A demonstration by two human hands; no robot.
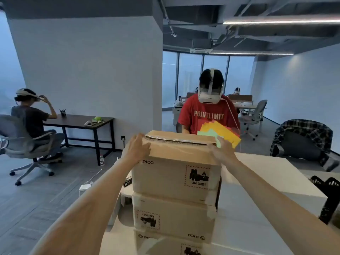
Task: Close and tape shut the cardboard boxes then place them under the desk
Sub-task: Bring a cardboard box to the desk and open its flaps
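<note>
Noted left hand (137,147) flat, fingers straight, on left edge of top box (174,173). Noted right hand (219,153) at right edge, blurred, grip indeterminate. Found lower boxes (173,216) beneath, on desk (266,181).

Centre frame, I see the top box (176,162) stacked on seemingly two other boxes (173,216) on the bench (261,190); a person (208,116) stands behind.

Two long bare arms show, the left arm (86,208) at 7 o'clock and the right arm (279,197) at 4 o'clock. Both are thin and smooth. Each ends in a bare hand, the left grip (137,150) and the right grip (219,153). The right grip looks blurry.
</note>
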